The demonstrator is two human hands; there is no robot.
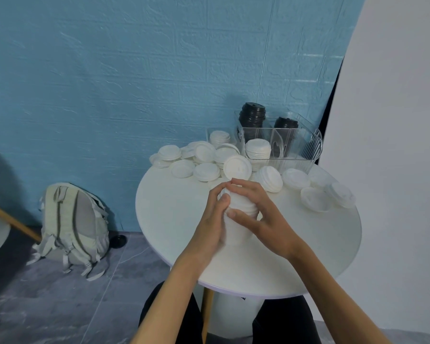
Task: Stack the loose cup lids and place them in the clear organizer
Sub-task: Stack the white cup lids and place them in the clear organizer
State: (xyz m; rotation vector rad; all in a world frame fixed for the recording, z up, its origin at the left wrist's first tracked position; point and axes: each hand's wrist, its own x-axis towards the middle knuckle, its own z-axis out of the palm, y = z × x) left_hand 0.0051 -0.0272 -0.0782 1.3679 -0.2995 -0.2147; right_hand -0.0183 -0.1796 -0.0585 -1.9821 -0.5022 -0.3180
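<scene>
A tall stack of white cup lids [238, 219] stands on the round white table [174, 219]. My left hand [212, 224] grips its left side. My right hand [261, 214] curls over its top and right side. Several loose white lids [206, 171] lie scattered along the table's far edge, and more translucent ones [318, 192] lie at the right. The clear organizer [298, 147] stands at the back right, holding two stacks of black lids [252, 117] and one short stack of white lids [257, 150].
A smaller clear box [210, 132] with white lids sits left of the organizer. A grey backpack [75, 227] leans against the blue wall on the floor to the left. A white panel [395, 145] rises at the right.
</scene>
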